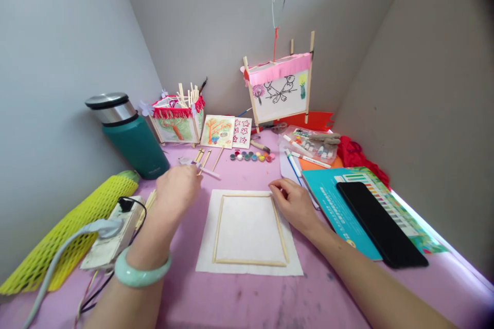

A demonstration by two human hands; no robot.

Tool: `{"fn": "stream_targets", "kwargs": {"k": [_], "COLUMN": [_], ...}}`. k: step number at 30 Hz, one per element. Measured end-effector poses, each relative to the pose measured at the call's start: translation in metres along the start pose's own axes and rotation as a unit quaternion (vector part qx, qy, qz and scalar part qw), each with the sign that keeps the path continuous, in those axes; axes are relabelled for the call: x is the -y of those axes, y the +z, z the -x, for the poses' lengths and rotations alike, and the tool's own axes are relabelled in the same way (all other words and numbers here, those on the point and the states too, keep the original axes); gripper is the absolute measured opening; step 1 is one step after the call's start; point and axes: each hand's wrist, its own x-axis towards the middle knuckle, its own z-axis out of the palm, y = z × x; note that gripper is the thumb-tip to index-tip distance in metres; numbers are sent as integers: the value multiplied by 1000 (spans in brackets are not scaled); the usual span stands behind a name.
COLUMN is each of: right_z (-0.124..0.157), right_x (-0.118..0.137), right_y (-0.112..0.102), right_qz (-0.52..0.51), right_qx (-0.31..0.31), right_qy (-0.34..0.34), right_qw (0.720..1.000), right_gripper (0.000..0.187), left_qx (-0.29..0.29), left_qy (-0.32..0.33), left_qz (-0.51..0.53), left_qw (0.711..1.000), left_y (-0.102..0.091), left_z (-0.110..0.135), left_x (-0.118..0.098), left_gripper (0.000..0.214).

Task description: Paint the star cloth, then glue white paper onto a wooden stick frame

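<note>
A white paper sheet [247, 262] lies on the pink table [239, 298] with a frame of thin wooden sticks [278, 226] laid on it. My right hand [295, 203] rests at the frame's upper right corner, fingers curled against the stick. My left hand [175, 190], with a pale green bangle on the wrist, is closed on a thin white stick-like tool [206, 170] that points right above the sheet's upper left corner. Loose wooden sticks [204, 157] lie just beyond it.
A green flask [131, 139], yellow foam netting [65, 236] and a power strip [111, 236] sit at left. Behind are a stick-filled lantern box [177, 118], painted cards [218, 131], paint pots [252, 156], a standing lantern panel [280, 87]. Right: paint tubes [312, 146], booklet [339, 205], black phone [380, 223].
</note>
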Motion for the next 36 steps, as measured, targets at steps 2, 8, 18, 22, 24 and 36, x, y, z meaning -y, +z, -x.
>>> {"fn": "stream_targets", "kwargs": {"k": [2, 8, 18, 22, 24, 36], "right_z": [0, 1, 5, 18, 24, -1], "right_x": [-1, 2, 13, 36, 46, 20], "right_y": [0, -1, -5, -9, -9, -18], "right_qz": [0, 3, -36, -49, -40, -206], "right_qx": [-5, -5, 62, 239, 280, -32], "right_qy": [1, -4, -67, -238, -285, 117], "right_qw": [1000, 1000, 995, 940, 916, 971], "right_gripper": [17, 18, 19, 25, 27, 29], "left_qx": [12, 32, 189, 217, 225, 271], "left_qy": [47, 73, 76, 71, 72, 58], "left_qz": [16, 44, 205, 241, 256, 302], "left_qw": [999, 996, 957, 943, 937, 912], "left_y": [5, 24, 41, 49, 51, 55], "left_z": [5, 8, 19, 22, 23, 22], "left_x": [-11, -23, -11, -5, -3, 1], "left_gripper": [28, 25, 17, 15, 15, 13]}}
